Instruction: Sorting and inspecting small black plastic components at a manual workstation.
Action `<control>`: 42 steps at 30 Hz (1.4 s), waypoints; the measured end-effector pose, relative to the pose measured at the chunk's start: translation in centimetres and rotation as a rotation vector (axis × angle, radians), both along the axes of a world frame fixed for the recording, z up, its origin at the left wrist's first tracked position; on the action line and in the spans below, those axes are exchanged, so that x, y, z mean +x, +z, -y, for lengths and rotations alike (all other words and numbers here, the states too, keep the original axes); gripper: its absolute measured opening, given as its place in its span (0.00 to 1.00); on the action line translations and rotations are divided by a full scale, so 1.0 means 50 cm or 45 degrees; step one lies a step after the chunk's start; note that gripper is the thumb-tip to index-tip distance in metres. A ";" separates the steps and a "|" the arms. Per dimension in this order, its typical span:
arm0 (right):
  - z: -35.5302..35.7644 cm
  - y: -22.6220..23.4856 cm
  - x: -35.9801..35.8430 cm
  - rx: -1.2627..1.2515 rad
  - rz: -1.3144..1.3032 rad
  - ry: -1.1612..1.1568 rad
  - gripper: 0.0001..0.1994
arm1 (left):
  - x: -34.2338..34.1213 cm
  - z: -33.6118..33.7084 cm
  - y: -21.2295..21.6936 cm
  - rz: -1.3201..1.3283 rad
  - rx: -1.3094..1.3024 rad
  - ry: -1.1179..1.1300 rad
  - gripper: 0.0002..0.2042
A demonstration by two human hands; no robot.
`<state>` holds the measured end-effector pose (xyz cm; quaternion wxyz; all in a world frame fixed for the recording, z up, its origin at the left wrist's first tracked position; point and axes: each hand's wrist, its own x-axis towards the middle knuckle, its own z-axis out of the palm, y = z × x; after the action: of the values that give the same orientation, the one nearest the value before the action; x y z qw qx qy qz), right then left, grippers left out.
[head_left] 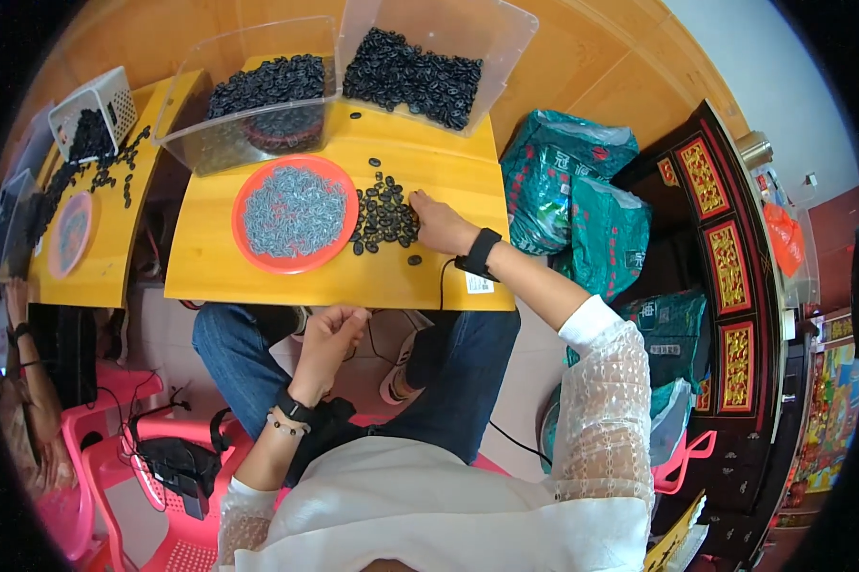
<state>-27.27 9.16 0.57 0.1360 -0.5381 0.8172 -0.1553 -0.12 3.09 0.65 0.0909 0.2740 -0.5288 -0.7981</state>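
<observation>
Nearest, the left hand (pixel 332 341) is curled, thumb against forefinger, below the table edge; nothing shows in its pinch. Ahead and to its right, the right hand (pixel 444 224) touches the loose black oval pieces (pixel 384 212); whether it grasps one, I cannot tell. Left of that grip, a red plate (pixel 291 267) is full of silvery slivers (pixel 296 212). Beyond, two clear bins hold many more black pieces. Much seems left; finished pieces cannot be told apart.
</observation>
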 end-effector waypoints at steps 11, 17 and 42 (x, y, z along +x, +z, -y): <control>-0.051 0.195 0.116 -0.378 0.291 -0.186 0.08 | -0.029 -0.007 0.068 -0.098 0.018 0.120 0.12; -0.116 0.174 0.282 -0.700 0.721 -0.286 0.09 | -0.026 -0.033 0.117 -0.114 -0.132 0.052 0.14; -0.190 0.088 0.320 -0.910 0.946 -0.646 0.05 | -0.053 -0.075 0.057 -0.009 0.009 0.015 0.10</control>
<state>-11.25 18.66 4.99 0.1822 -0.2469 0.7148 -0.6284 -2.78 6.86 3.48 0.0966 0.2747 -0.5240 -0.8004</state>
